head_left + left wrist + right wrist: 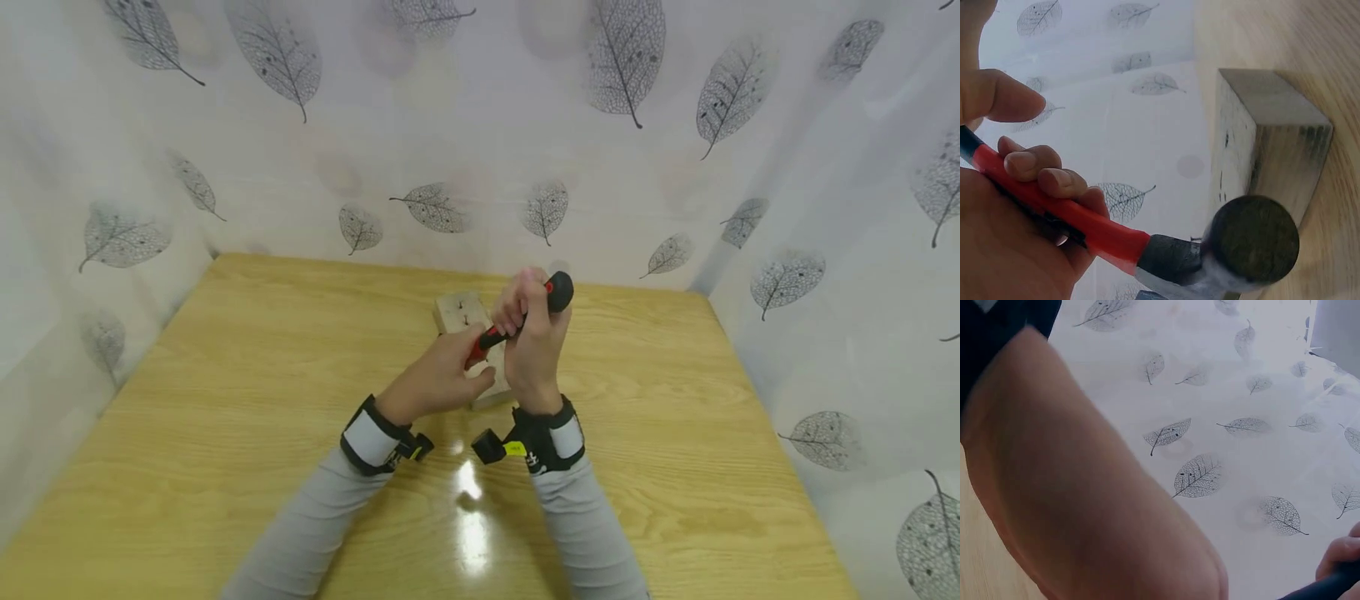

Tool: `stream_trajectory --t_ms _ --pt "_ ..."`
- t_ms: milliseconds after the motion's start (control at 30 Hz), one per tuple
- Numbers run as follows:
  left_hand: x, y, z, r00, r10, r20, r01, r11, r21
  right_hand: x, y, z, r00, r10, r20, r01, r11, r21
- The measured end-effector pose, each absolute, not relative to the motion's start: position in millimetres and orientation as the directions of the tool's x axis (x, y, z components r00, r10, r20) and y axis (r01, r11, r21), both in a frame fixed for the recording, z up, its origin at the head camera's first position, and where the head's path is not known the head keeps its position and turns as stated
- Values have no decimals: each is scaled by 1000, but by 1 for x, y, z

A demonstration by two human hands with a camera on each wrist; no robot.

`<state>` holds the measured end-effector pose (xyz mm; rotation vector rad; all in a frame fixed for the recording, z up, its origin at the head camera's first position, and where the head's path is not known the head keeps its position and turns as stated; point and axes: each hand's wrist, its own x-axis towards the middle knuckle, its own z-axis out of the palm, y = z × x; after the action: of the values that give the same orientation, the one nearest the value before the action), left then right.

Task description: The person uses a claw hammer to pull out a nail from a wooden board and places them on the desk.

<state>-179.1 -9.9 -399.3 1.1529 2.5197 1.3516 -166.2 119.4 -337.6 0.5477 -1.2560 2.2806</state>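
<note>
Head cam: hammer (492,337) by the wood block (450,315), right hand (536,342) wrapped round the handle (561,292), left hand (438,375) gripping the red part. Left wrist: metal head (1254,240) looks heavy, handle stiff; I'd hold the far end. Right wrist: fingers curled on it, probably not slippery.

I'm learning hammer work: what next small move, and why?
Perhaps check for contact before applying force: left hand and right hand grip the hammer, its striking face points sideways, nails protrude from the block, and any contact is unclear.
</note>
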Motion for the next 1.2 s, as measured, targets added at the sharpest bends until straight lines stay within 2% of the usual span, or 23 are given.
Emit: stream_trajectory --t_ms 267,433,567,700,867,1033,1200 --pt "-180 -24 -396 -685 674 278 599 302 742 -162 130 -331 -756 249 606 -644 -453 -617" --pt "-198 -54 -393 -770 594 233 526 384 759 -164 141 -320 -695 256 672 -709 -395 -584" --pt "-208 -63 -406 -823 554 126 447 495 745 -168 147 -318 -685 247 685 -724 -336 -603" --pt "-212 -55 -427 -813 583 15 449 609 654 -174 150 -322 -696 234 679 -718 -261 -646" --pt "-210 -47 -440 -798 602 -21 497 679 541 -181 148 -329 -713 199 673 -701 -155 -697" --pt "-206 -46 -435 -804 590 -72 467 702 537 -192 145 -331 -736 185 651 -677 -161 -719" --pt "-206 -48 -433 -800 593 -96 455 702 547 -221 145 -329 -831 170 530 -555 -200 -807"
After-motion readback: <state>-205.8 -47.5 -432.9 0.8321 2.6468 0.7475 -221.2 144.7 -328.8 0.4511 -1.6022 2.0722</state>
